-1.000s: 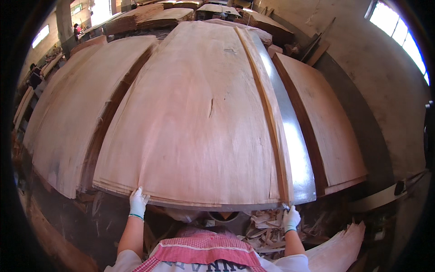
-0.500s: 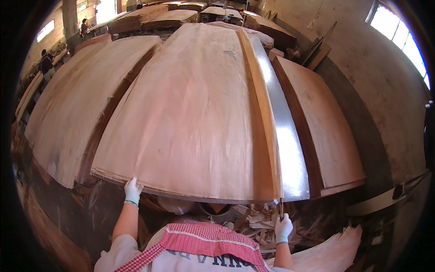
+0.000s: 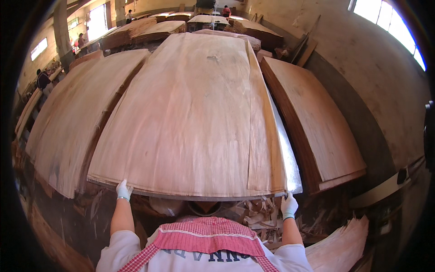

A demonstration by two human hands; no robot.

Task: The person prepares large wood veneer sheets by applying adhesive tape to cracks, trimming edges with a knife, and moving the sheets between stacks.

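Observation:
A broad pale wood veneer sheet [image 3: 181,118] lies on a stack in front of me. My left hand [image 3: 124,190], in a white glove, is closed on the near edge of the sheets, left of centre. At the near right corner is my right hand [image 3: 289,206], also gloved. Its fingers are closed around a thin dark tool, mostly hidden now, whose kind I cannot make out. Just beyond that hand, a narrow veneer strip [image 3: 260,149] runs along the sheet's right side. A shiny metal surface [image 3: 292,174] shows beside it.
Veneer stacks stand to the left [image 3: 77,122] and the right [image 3: 317,122]. Torn veneer scraps [image 3: 260,217] cover the floor below the near edge. A bare wall [image 3: 362,90] rises at right. Several people are far off, one at the left [image 3: 44,81].
The veneer now covers more of the metal surface on the right, and a pale strip lies over the yellowish one. My right hand has risen to the near edge. My view has tilted up slightly.

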